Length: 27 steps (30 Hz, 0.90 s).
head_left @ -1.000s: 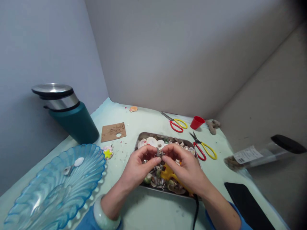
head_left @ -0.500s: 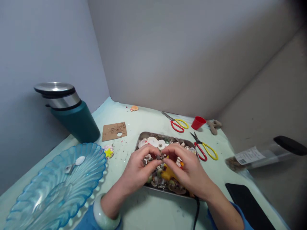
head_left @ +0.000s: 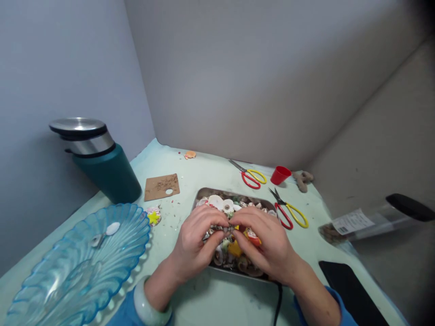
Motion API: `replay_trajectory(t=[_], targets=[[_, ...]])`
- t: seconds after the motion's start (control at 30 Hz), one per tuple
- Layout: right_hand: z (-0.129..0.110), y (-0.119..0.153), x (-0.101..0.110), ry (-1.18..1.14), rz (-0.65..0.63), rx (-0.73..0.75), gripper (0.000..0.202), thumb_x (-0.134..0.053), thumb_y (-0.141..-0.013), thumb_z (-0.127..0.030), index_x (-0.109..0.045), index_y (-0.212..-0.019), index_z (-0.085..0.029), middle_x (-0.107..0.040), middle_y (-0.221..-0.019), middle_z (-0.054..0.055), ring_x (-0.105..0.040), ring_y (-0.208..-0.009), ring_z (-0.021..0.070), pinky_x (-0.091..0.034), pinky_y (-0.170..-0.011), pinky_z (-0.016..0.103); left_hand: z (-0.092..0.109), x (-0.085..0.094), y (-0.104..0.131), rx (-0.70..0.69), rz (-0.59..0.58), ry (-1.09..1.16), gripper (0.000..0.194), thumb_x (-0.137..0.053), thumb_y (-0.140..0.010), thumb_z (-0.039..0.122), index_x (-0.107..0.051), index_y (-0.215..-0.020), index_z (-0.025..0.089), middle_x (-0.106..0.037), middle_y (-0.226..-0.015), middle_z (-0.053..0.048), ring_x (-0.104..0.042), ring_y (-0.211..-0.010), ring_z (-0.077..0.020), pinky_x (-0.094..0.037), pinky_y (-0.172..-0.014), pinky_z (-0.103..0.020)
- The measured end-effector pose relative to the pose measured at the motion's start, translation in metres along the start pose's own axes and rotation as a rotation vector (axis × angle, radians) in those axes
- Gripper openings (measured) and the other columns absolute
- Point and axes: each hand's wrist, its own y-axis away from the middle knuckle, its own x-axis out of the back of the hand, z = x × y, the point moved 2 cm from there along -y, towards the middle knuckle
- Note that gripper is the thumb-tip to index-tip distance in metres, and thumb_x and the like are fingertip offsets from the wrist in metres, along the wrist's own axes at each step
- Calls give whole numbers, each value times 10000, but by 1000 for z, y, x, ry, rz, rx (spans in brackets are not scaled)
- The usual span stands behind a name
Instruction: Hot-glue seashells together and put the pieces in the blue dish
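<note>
Fingers (head_left: 217, 225) of both hands are pinched together over a small grey piece (head_left: 227, 229), which is held between the fingertips just above the middle of the metal tray (head_left: 201, 195). The left hand (head_left: 193, 242) is curled from the tray's left side, the right hand (head_left: 268, 242) from its right, and the fingertips of the two meet on the piece; both are clenched on it rather than spread. Below them the tray is filled with shells and small bits, a yellow thing (head_left: 234, 248) among them. A black cord (head_left: 278, 303) is seen running off the tray's near edge toward the person. On the desk (head_left: 220, 299), left of the tray, a blue glass dish (head_left: 74, 253) is set, with a teal flask (head_left: 102, 167) behind it and a brown card (head_left: 161, 186) between flask and tray. Right of the tray, red-and-yellow scissors (head_left: 290, 213) are laid; a second pair (head_left: 249, 174) and a red cup (head_left: 280, 174) lie beyond the tray's far edge.
</note>
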Motion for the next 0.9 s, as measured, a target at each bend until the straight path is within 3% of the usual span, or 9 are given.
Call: replay_trajectory(t=[0.17,0.33,0.57,0.9], targets=[[0,-1,1,-34,8,-19,259,-559,-839,-69,-569,-1055,-211,-660,-943,67,-614,-892,200,-517,-777,361,-1,-3,3,53,23,34,169,-561,-843,72,-597,-955,193,-668,-900,-77,-610,-868,-200,-493,-811,-367],[-1,-1,2,-148,13,-120,236,-549,-850,-68,-560,-1031,-218,-643,-955,52,-606,-883,185,-509,-782,342,-2,-3,8,242,45,128,405,-634,-831,132,-518,-1205,235,-651,-1020,-59,-611,-895,-173,-500,-830,-320],[1,1,1,-127,21,-159,242,-557,-856,-82,-550,-1050,-226,-629,-942,46,-602,-835,179,-507,-756,331,2,-1,2,151,44,79,180,-633,-831,109,-612,-989,193,-669,-949,-62,-614,-948,-188,-486,-865,-331],[-1,0,3,-33,52,4,317,-566,-824,-42,-553,-1088,-216,-666,-975,64,-624,-912,200,-528,-788,351,2,0,1,29,80,10,252,-617,-810,59,-638,-1022,195,-695,-925,-80,-620,-899,-210,-484,-843,-394]])
